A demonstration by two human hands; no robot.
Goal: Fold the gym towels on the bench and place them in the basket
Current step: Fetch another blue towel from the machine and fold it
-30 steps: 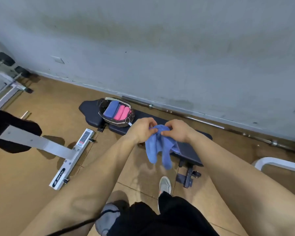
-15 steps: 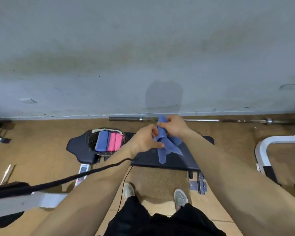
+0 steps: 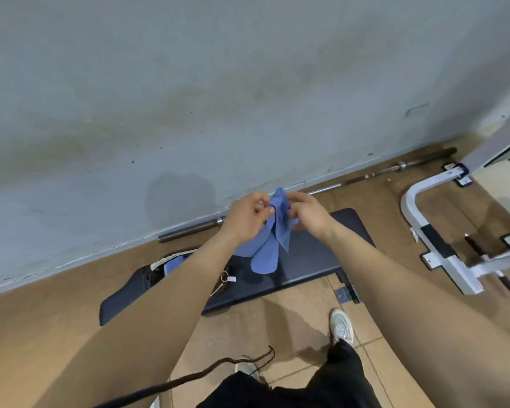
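A blue towel (image 3: 270, 245) hangs in the air above the black bench (image 3: 315, 254), bunched at the top and dangling in loose folds. My left hand (image 3: 248, 216) pinches its upper left part and my right hand (image 3: 306, 213) grips its upper right part, the two hands close together. The basket (image 3: 171, 260) stands on the bench's left end, mostly hidden behind my left forearm; a blue folded towel shows inside it.
A grey wall rises just behind the bench, with a steel barbell (image 3: 321, 191) lying along its base. A white metal gym frame (image 3: 442, 245) stands on the floor to the right. A dark cord (image 3: 218, 369) dangles near my legs. My feet stand on brown floor tiles.
The view has swung to the right and tilted, so the basket is now behind my left forearm. Both hands still hold the blue towel and have shifted their pinch along its top edge.
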